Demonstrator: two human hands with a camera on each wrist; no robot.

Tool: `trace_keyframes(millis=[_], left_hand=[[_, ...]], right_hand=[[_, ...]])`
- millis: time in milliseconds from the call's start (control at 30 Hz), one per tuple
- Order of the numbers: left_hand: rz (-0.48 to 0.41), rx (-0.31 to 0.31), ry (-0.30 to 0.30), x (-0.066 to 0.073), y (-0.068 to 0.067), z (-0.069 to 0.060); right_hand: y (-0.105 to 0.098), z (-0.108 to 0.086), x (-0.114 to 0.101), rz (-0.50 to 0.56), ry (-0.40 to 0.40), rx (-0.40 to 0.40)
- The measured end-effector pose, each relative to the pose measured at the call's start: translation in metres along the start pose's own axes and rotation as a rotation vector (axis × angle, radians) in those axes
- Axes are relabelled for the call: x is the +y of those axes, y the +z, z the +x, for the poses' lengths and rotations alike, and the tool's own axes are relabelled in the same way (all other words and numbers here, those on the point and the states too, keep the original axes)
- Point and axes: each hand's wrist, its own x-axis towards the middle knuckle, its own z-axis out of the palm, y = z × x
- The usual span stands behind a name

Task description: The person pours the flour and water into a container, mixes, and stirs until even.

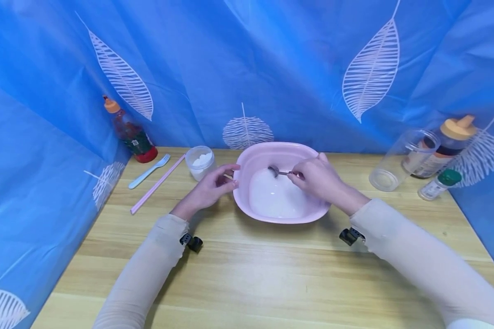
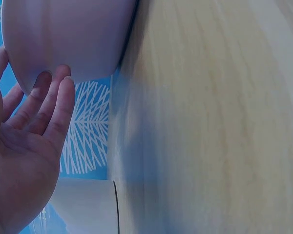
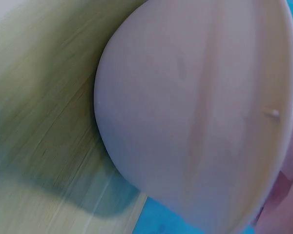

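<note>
Currently, a wide pink plastic basin (image 1: 267, 157) sits on the light wood-grain table (image 1: 255, 278), near the blue sheet with white leaf prints (image 1: 296, 77) behind it. White contents (image 1: 273, 196) cover its floor, with small bright glints on them. At the basin's left side, the left hand (image 1: 210, 188) grips the rim, thumb and index finger on either side of it; the left wrist view shows other fingertips against the outer wall. The right hand (image 1: 319, 178) reaches over the opposite rim and pinches the handle of a small metal spoon (image 1: 274, 171), whose bowl hangs over the white contents; whether it touches them, I cannot tell.

Just beside the left hand stands a short clear cup (image 1: 190, 167) containing white pieces. Farther left lie a pink stick-like utensil (image 1: 158, 189) and a pale blue fork (image 1: 148, 172), near a red-based squeeze bottle (image 1: 133, 137) with an orange cap. Well apart on the right are a tall clear plastic cup (image 1: 403, 157), a dark-filled bottle (image 1: 446, 143) with an orange cap and a small green-lidded jar (image 1: 436, 186).
</note>
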Motion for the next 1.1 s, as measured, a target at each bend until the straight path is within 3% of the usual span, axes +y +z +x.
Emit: trace_keyframes(millis=[300, 633, 900, 1100], left_hand=[[-0.005, 0.000, 0.019, -0.001, -0.001, 0.002], [0.000, 0.001, 0.006, 0.000, -0.001, 0.002], [0.012, 0.005, -0.006, -0.003, -0.002, 0.002], [0.011, 0.000, -0.011, -0.001, -0.001, 0.002]], right_hand=[[0.008, 0.003, -0.005, 0.014, -0.161, -0.023], [-0.006, -0.011, 0.000, 0.008, -0.327, -0.053], [-0.017, -0.026, 0.009, 0.063, -0.334, -0.055], [-0.021, -0.035, 0.017, 0.137, -0.238, 0.026]])
